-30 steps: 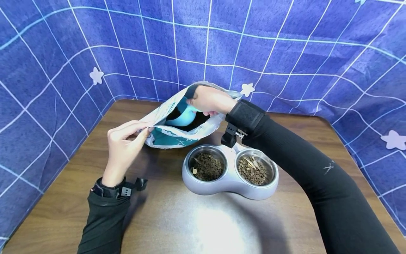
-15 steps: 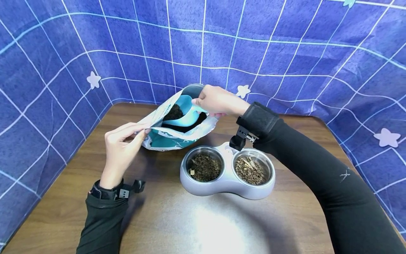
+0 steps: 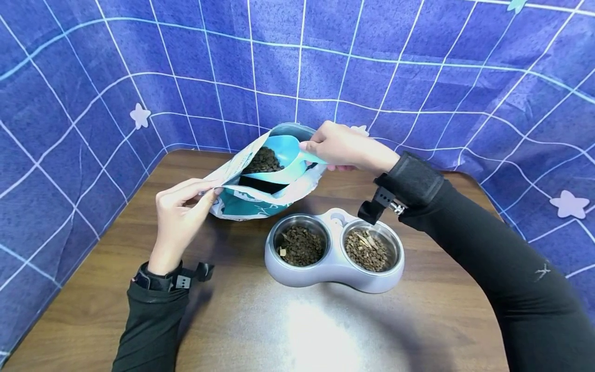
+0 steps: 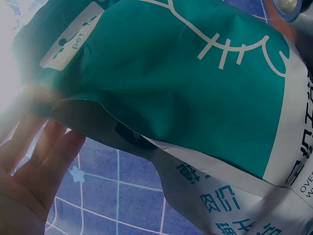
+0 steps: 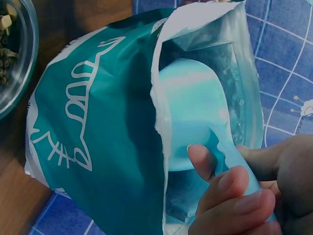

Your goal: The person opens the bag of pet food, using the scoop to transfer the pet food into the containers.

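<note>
A teal and white pet food bag stands at the back of the table with its mouth spread open. My left hand pinches the left corner of its rim between thumb and fingers. In my right hand is the handle of a light blue scoop, whose bowl is inside the bag's mouth. Brown kibble lies heaped in that bowl. From the right wrist view, curled fingers wrap the scoop's handle, and the bag's front wall hides part of the bowl.
In front of the bag sits a light grey double feeder with two steel bowls. Kibble fills part of the left bowl; the right bowl holds kibble with pale pieces on top. A blue grid-patterned cloth hangs behind the wooden table.
My right hand has drawn the scoop up and to the right within the bag's mouth, and its load of kibble has come into sight. The left hand keeps its hold on the rim.
</note>
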`<state>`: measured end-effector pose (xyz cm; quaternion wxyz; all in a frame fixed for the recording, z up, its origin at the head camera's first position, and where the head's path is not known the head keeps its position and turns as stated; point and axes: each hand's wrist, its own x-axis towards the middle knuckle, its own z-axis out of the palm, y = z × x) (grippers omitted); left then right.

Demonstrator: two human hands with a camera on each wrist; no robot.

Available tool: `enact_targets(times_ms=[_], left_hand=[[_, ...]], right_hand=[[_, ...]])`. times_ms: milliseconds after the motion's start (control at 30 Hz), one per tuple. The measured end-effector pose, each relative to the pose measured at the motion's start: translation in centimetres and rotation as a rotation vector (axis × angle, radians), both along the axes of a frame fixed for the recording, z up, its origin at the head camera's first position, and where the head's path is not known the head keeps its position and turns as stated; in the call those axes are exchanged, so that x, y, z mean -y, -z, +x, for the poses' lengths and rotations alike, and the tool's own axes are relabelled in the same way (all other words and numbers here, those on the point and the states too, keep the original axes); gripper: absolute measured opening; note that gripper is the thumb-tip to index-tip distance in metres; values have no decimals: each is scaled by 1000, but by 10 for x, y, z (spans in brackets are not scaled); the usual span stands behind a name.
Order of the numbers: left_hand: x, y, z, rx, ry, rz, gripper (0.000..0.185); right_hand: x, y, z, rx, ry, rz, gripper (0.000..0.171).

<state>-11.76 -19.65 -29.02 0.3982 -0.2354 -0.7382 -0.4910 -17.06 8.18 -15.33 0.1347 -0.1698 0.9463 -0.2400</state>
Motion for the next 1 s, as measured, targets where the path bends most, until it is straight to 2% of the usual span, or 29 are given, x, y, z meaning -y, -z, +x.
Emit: enact_targets(times_ms=[200,533,767,1000], left_hand=[[1,1,0,-6,12,-1,15],[0,-1,-1,-2,13,-6,16],[-1,-4,-2,1,12,-11,15],[0,0,-1,-6,9,-17,16]], right_hand=[[-5,-2,2,-4,0,5,39],[-10,-14,-6,135,-17,-71,42],[-14,-25,-4,138,-22,-47,42],[-18,-24,0,141,-9,-44,42]])
